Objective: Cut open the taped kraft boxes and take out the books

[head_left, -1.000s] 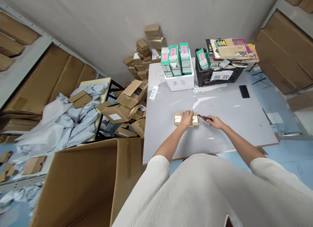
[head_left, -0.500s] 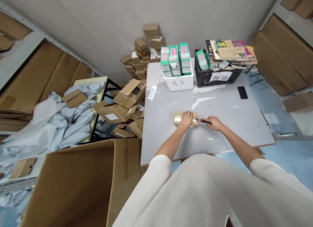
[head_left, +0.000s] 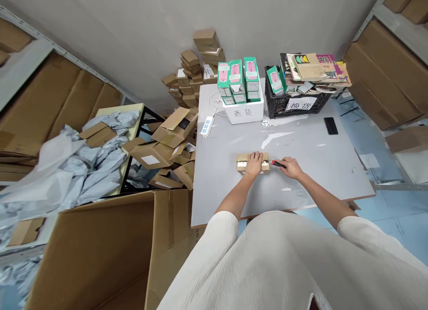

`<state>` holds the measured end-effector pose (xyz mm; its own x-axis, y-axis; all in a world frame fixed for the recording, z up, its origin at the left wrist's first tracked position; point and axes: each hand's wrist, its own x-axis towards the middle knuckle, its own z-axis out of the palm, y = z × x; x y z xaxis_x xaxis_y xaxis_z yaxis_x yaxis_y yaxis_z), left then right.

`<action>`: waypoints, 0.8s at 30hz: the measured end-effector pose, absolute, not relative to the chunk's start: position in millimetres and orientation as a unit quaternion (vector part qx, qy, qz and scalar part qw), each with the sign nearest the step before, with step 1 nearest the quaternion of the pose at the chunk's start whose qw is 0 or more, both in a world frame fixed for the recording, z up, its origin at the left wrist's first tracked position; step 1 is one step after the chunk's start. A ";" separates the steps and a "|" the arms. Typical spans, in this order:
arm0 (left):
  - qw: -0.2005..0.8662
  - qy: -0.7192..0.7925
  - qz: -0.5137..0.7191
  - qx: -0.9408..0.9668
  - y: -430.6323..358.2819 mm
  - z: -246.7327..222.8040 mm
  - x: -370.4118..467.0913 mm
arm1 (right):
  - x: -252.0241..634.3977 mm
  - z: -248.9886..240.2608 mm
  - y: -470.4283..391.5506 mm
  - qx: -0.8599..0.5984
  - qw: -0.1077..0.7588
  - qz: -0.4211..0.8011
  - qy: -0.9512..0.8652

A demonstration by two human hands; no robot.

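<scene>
A small brown cardboard box with shiny clear tape along its top lies on the grey table. My left hand rests over the box's top, its fingers reaching toward the far edge and holding it down. In my right hand is a red and black utility knife, its tip at the box's right end. A dark slit shows along the box top, left of my hand. The blade itself is too small to make out clearly.
On the grey table stand a white bin of green and pink boxes and a black crate with books. A power strip and a phone lie there too. A large open carton stands left, below piled boxes.
The knife has shifted slightly at the box's right end. A dark slit now shows along the taped top, which looked closed before. My left hand stays on the box.
</scene>
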<state>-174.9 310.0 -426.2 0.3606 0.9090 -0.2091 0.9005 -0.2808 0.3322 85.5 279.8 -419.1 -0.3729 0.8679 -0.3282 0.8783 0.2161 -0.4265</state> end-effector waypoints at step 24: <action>0.263 0.571 -0.005 0.778 296.7 -420.2 -195.0 | 170.2 -513.6 292.6 0.792 0.023 -0.307 0.527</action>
